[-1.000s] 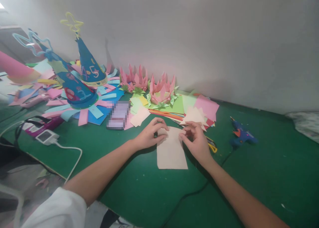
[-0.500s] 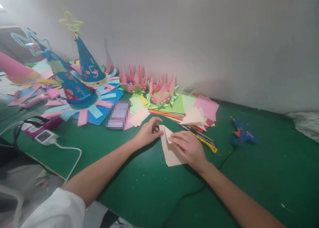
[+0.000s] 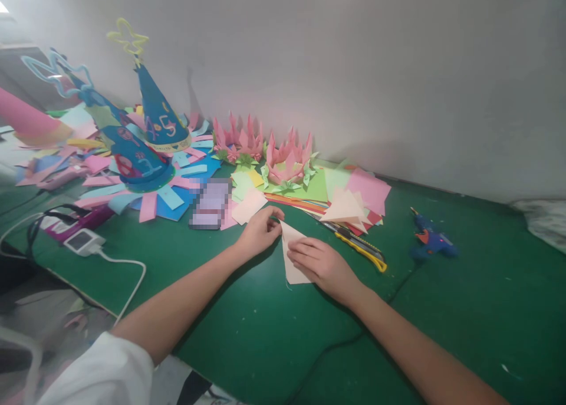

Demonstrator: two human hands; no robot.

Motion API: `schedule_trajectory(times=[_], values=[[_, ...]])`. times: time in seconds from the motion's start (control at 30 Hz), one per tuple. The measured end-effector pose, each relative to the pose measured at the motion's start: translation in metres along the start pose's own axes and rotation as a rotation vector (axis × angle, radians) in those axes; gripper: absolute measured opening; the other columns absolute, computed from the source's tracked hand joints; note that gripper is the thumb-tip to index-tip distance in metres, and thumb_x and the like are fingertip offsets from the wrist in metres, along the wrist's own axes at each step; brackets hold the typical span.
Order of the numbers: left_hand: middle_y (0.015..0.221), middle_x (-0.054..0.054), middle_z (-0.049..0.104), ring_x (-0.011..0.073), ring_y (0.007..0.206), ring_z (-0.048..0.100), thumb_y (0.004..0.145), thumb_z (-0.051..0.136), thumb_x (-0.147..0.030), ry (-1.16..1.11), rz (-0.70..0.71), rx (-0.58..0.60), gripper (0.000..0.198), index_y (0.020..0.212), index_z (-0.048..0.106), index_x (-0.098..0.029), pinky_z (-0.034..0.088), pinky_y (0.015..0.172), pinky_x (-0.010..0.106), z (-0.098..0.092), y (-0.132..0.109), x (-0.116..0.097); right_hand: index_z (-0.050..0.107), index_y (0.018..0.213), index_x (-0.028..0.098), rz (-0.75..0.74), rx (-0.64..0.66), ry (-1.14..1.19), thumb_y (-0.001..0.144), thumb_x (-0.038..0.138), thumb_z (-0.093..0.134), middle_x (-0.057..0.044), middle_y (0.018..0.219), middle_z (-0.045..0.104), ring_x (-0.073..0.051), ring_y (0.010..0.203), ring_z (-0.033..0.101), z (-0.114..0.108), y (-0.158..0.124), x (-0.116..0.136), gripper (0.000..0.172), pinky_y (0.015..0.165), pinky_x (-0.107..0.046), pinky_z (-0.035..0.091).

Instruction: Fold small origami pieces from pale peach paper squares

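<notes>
Paper change: a second ago we saw a flat rectangle; now the peach paper (image 3: 289, 235) is folded into a narrower pointed shape and sits slightly further left.
Right hand change: the right hand (image 3: 325, 264) has slid from the sheet's far right corner onto its middle.
Paper look: pale peach, matte, one sharp tip pointing away from us, straight left edge, short bottom edge (right part hidden under the hand).
Paper place: flat on the green table mat (image 3: 247, 334), between our two hands, on the near side of the coloured paper stack (image 3: 354, 201).
Left hand: the left hand (image 3: 259, 234) is loosely curled with its fingertips at the paper's far tip; we can't tell whether it pinches or just presses.
Right fingers: stretched nearly flat, pressing down on the fold, gripping nothing.
Nearby: yellow utility knife (image 3: 362, 249) just right of the right hand, blue glue gun (image 3: 428, 240) further right, pink paper flowers (image 3: 287, 164) by the wall.
</notes>
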State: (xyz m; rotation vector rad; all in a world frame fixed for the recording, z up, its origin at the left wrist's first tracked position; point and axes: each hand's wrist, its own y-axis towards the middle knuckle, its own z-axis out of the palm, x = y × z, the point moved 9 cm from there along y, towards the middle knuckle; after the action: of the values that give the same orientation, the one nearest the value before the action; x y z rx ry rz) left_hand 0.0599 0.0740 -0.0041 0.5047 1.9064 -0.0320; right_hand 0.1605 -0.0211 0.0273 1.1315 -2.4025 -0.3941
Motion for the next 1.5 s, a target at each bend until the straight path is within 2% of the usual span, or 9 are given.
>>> schedule_trajectory(times=[0.13, 0.27, 0.47, 0.6, 0.8, 1.0, 1.2, 1.5], values=[[0.077, 0.000, 0.062, 0.0111, 0.067, 0.060, 0.077, 0.051, -0.015, 0.108, 0.035, -0.019, 0.012, 0.088, 0.056, -0.018, 0.050, 0.063, 0.024, -0.004, 0.001, 0.000, 0.065, 0.108, 0.019, 0.016, 0.025, -0.052, 0.091, 0.020, 0.048, -0.006, 0.113, 0.067, -0.023, 0.107, 0.056, 0.001, -0.001, -0.003, 0.024, 0.091, -0.042, 0.047], [0.077, 0.000, 0.063, 0.0115, 0.068, 0.060, 0.078, 0.052, -0.015, 0.156, 0.051, -0.031, 0.011, 0.088, 0.056, -0.018, 0.050, 0.064, 0.024, -0.006, 0.004, 0.001, 0.063, 0.111, 0.021, 0.020, 0.071, -0.089, 0.091, 0.022, 0.047, -0.004, 0.116, 0.066, -0.026, 0.116, 0.051, 0.002, -0.002, -0.003, 0.025, 0.097, -0.049, 0.040], [0.082, 0.001, 0.057, 0.0088, 0.060, 0.052, 0.074, 0.054, -0.009, 0.266, 0.096, -0.115, 0.012, 0.084, 0.056, -0.016, 0.047, 0.058, 0.023, -0.012, 0.005, -0.006, 0.062, 0.113, 0.021, 0.025, 0.105, -0.045, 0.093, 0.020, 0.042, -0.006, 0.120, 0.064, -0.022, 0.118, 0.051, 0.007, -0.002, -0.005, 0.028, 0.095, -0.041, 0.043], [0.079, 0.003, 0.055, 0.0115, 0.068, 0.053, 0.074, 0.047, -0.002, 0.329, 0.235, -0.052, 0.019, 0.071, 0.060, -0.016, 0.046, 0.062, 0.024, -0.005, 0.004, -0.017, 0.063, 0.109, 0.022, 0.069, 0.131, -0.008, 0.094, 0.022, 0.043, -0.005, 0.120, 0.064, -0.020, 0.115, 0.054, 0.009, -0.002, -0.009, 0.025, 0.097, -0.039, 0.044], [0.084, 0.007, 0.059, 0.0148, 0.078, 0.057, 0.077, 0.045, -0.003, 0.354, 0.370, 0.006, 0.022, 0.076, 0.064, -0.015, 0.048, 0.074, 0.030, 0.001, 0.000, -0.023, 0.060, 0.114, 0.022, 0.071, 0.165, 0.000, 0.095, 0.021, 0.038, -0.006, 0.124, 0.061, -0.020, 0.119, 0.052, 0.011, -0.004, -0.010, 0.029, 0.098, -0.040, 0.043], [0.089, 0.008, 0.059, 0.0169, 0.085, 0.057, 0.078, 0.051, -0.012, 0.382, 0.388, 0.052, 0.015, 0.082, 0.064, -0.016, 0.048, 0.079, 0.032, -0.001, -0.005, -0.029, 0.061, 0.113, 0.023, 0.077, 0.158, 0.026, 0.096, 0.023, 0.038, -0.005, 0.123, 0.062, -0.020, 0.118, 0.053, 0.010, -0.003, -0.011, 0.029, 0.098, -0.040, 0.043], [0.102, 0.009, 0.058, 0.0193, 0.097, 0.056, 0.079, 0.056, -0.023, 0.418, 0.397, 0.125, 0.010, 0.083, 0.063, -0.017, 0.045, 0.089, 0.036, 0.000, -0.007, -0.036, 0.061, 0.113, 0.023, 0.072, 0.176, 0.021, 0.096, 0.023, 0.037, -0.004, 0.123, 0.062, -0.020, 0.119, 0.053, 0.010, -0.004, -0.011, 0.030, 0.098, -0.041, 0.044], [0.097, 0.008, 0.063, 0.0190, 0.096, 0.057, 0.081, 0.056, -0.025, 0.403, 0.408, 0.187, 0.013, 0.090, 0.061, -0.017, 0.044, 0.088, 0.034, 0.001, -0.006, -0.035, 0.060, 0.116, 0.024, 0.069, 0.177, 0.025, 0.096, 0.021, 0.037, -0.003, 0.123, 0.062, -0.020, 0.119, 0.053, 0.011, -0.006, -0.013, 0.031, 0.100, -0.040, 0.043]])
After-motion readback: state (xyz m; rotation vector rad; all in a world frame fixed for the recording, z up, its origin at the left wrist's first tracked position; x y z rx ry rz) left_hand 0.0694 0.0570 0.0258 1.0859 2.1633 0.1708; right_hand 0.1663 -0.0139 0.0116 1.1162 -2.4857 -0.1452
